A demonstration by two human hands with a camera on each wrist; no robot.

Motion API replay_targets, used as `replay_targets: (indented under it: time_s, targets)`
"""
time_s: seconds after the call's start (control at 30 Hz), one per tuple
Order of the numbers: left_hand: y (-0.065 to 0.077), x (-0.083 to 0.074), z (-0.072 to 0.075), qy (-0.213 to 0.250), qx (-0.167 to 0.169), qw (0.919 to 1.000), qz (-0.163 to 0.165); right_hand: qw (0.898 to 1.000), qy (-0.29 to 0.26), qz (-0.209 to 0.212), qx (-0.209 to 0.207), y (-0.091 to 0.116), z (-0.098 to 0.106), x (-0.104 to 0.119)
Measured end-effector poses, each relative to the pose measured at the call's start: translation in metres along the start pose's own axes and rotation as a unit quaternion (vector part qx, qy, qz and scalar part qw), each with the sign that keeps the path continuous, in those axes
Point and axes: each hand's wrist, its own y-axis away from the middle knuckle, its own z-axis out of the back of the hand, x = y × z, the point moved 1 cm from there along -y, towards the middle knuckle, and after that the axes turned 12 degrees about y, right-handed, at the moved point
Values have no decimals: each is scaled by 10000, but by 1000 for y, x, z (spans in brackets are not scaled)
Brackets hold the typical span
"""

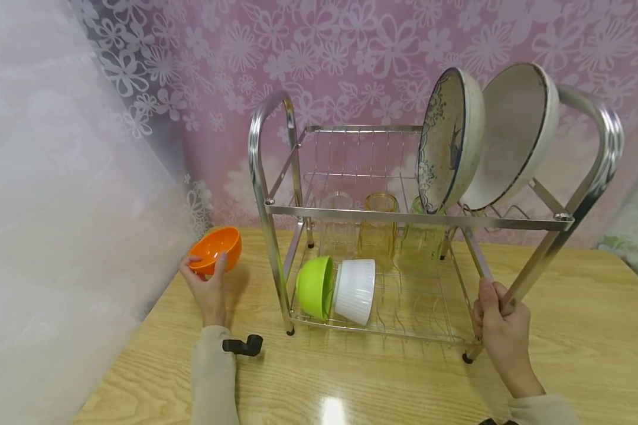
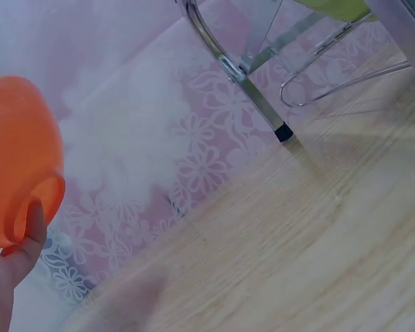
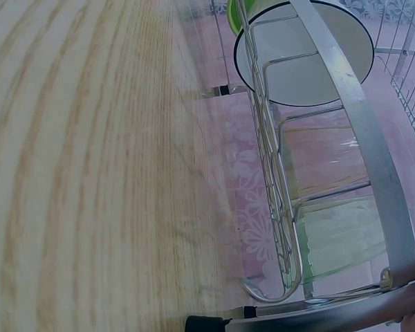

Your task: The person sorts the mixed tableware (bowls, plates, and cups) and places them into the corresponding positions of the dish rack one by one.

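My left hand (image 1: 208,289) holds an orange bowl (image 1: 230,248) to the left of the rack, thumb and fingers at its rim and base. In the left wrist view the orange bowl (image 2: 21,138) is tilted, with a finger at its foot ring. My right hand (image 1: 502,333) grips the front right leg of a two-tier metal dish rack (image 1: 361,217). On the lower tier a green bowl (image 1: 313,288) and a white ribbed bowl (image 1: 356,292) stand on their sides, close together at the left.
Two large bowls, one with a patterned inside (image 1: 449,139) and one plain white (image 1: 516,136), stand on edge on the upper tier. Clear, amber (image 1: 378,230) and green glasses are behind the rack's front bar. A pink flowered curtain (image 1: 351,59) hangs behind the wooden table (image 1: 383,383).
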Motion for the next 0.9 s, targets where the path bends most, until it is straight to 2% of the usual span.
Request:
replay_targets:
  time_s: [0.17, 0.3, 0.43, 0.6, 0.8, 0.9]
  targets:
    - [1, -3, -4, -171, 149, 9996, 182, 10000, -49, 75, 41, 0, 1, 2]
    - [0, -12, -9, -56, 144, 9998, 91, 9997, -139, 174, 61, 0, 1, 1]
    - [-3, -36, -16, 310, 277, 9988, -274, 9993, -248, 250, 153, 0, 2, -1]
    - [-5, -70, -29, 909, 623, 9914, -701, 9988, -327, 304, 212, -1, 4, -2]
    - [2, -98, -42, 1299, 1081, 9826, -770, 9994, -235, 204, 153, 0, 3, -2]
    - [5, -111, -48, 1575, 1520, 9724, -806, 9994, -196, 229, 139, 0, 3, -1]
